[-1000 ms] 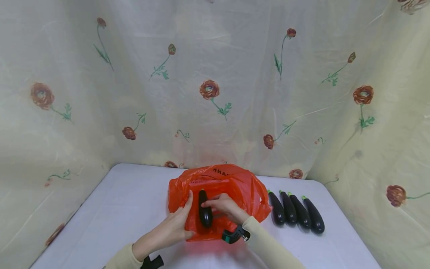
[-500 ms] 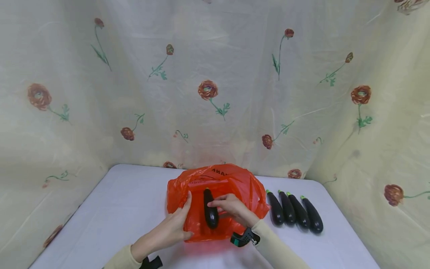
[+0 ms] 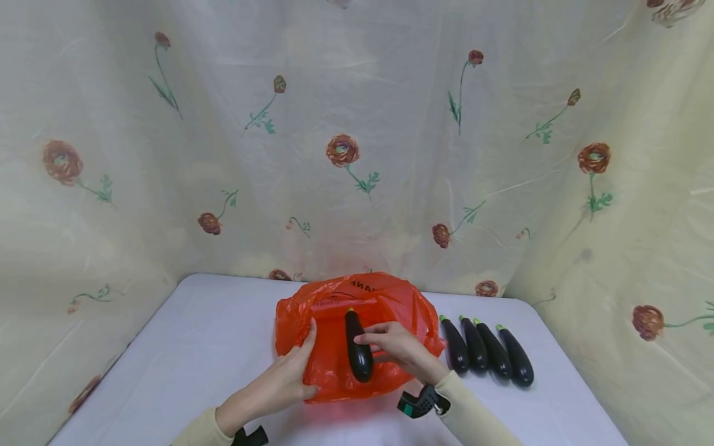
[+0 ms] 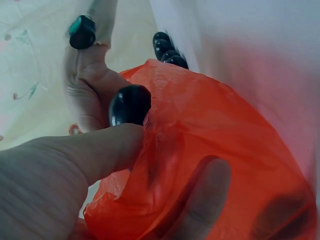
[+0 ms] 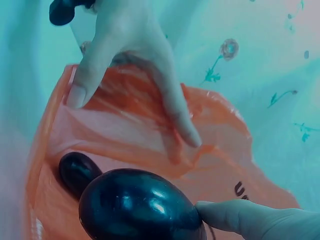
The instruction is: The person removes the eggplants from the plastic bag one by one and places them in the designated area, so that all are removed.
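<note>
In the head view my right hand (image 3: 398, 347) pinches a dark eggplant (image 3: 357, 350) between thumb and fingers, over the mouth of a red plastic bag (image 3: 329, 378). My left hand (image 3: 284, 378) is at the bag's left side, thumb and fingers spread against its rim. The right wrist view has the held eggplant (image 5: 142, 207) large in front, with a second eggplant (image 5: 77, 172) lower in the bag. From the left wrist, the held eggplant's rounded end (image 4: 131, 105) shows beyond my left hand (image 4: 55, 165); a dark shape shows through the bag film.
Several eggplants (image 3: 499, 353) lie in a row on the white table (image 3: 223, 334), right of the bag. A flower-printed curtain (image 3: 390, 124) hangs behind the table and along both sides.
My right hand and the eggplant it holds have shifted right across the bag's mouth. The left hand stays at the bag's left rim. The head view has turned slightly.
</note>
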`<control>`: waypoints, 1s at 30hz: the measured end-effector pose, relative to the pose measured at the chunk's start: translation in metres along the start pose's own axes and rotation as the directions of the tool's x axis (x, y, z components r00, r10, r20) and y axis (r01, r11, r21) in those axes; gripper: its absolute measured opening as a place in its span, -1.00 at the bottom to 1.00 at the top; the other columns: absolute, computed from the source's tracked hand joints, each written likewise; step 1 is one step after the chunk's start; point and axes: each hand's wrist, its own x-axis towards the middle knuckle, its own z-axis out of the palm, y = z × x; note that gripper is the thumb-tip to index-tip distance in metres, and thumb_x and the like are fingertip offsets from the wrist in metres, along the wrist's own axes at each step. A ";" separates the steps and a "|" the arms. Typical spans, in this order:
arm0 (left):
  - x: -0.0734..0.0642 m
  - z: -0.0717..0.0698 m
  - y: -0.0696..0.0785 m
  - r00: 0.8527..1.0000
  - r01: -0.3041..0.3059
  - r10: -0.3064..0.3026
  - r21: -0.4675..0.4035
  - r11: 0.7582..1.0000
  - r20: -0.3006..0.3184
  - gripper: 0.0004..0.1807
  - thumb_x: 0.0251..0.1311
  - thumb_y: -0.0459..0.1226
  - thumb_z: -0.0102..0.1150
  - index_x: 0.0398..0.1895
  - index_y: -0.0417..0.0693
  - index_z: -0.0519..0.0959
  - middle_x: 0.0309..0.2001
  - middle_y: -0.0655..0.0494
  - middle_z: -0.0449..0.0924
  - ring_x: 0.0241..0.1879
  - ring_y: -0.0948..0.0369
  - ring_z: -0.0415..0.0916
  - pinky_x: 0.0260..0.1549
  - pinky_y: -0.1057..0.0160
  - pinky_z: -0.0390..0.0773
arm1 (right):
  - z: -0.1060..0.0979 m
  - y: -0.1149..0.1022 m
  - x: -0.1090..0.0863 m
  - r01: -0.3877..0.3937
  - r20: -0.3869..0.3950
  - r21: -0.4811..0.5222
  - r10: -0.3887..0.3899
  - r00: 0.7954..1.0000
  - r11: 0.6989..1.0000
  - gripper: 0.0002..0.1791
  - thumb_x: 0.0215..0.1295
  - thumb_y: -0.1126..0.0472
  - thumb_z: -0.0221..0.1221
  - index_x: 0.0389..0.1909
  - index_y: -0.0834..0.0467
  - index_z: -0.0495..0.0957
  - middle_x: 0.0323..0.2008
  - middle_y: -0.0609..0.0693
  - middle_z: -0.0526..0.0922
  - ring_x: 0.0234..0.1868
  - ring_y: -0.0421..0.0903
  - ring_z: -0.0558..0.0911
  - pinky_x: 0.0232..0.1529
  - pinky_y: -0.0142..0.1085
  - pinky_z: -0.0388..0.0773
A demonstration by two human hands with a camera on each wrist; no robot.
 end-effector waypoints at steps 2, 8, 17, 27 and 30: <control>0.000 0.000 0.000 1.000 0.001 -0.001 -0.002 1.000 -0.002 0.27 -0.03 -0.38 0.42 0.54 -0.11 -0.37 0.34 -0.29 0.23 0.09 -0.10 0.44 -0.12 -0.06 0.63 | -0.001 0.000 -0.004 0.004 0.003 -0.006 -0.004 1.000 1.000 -0.43 0.18 0.05 0.32 0.12 0.34 0.52 -0.11 0.13 0.67 -0.18 -0.02 0.66 -0.11 -0.12 0.67; 0.002 0.001 0.000 1.000 0.008 -0.008 0.004 1.000 -0.003 0.28 -0.04 -0.38 0.43 0.54 -0.10 -0.37 0.36 -0.31 0.21 0.12 -0.12 0.42 -0.11 -0.09 0.62 | -0.004 -0.002 -0.015 0.001 0.002 -0.037 -0.001 1.000 0.999 -0.40 0.18 0.04 0.32 0.14 0.32 0.50 -0.08 0.12 0.67 -0.17 -0.03 0.65 -0.12 -0.13 0.67; 0.002 0.001 0.001 1.000 0.018 -0.018 0.017 1.000 -0.002 0.28 -0.03 -0.38 0.42 0.54 -0.08 -0.38 0.35 -0.30 0.23 0.09 -0.11 0.42 -0.08 -0.11 0.60 | -0.009 -0.002 -0.029 0.028 0.034 -0.002 -0.028 0.999 1.000 -0.41 0.20 0.06 0.30 0.16 0.35 0.48 -0.05 0.16 0.66 -0.17 -0.04 0.66 -0.10 -0.07 0.66; 0.002 0.002 0.002 1.000 0.014 -0.014 0.033 0.999 -0.005 0.25 -0.03 -0.38 0.42 0.54 -0.12 -0.34 0.34 -0.32 0.24 -0.02 -0.05 0.43 -0.11 -0.08 0.62 | -0.018 0.001 -0.042 0.024 0.046 -0.014 -0.023 0.999 1.000 -0.40 0.22 0.05 0.29 0.18 0.34 0.47 -0.02 0.17 0.66 -0.13 -0.02 0.66 -0.11 -0.08 0.66; 0.002 0.002 0.001 1.000 0.016 -0.015 0.035 0.999 -0.007 0.25 -0.03 -0.37 0.42 0.54 -0.13 -0.33 0.34 -0.33 0.23 -0.02 -0.05 0.43 -0.11 -0.09 0.62 | -0.020 0.003 -0.045 0.028 0.055 -0.012 -0.028 0.998 1.000 -0.40 0.22 0.05 0.28 0.18 0.34 0.46 -0.02 0.16 0.66 -0.14 -0.03 0.66 -0.11 -0.09 0.67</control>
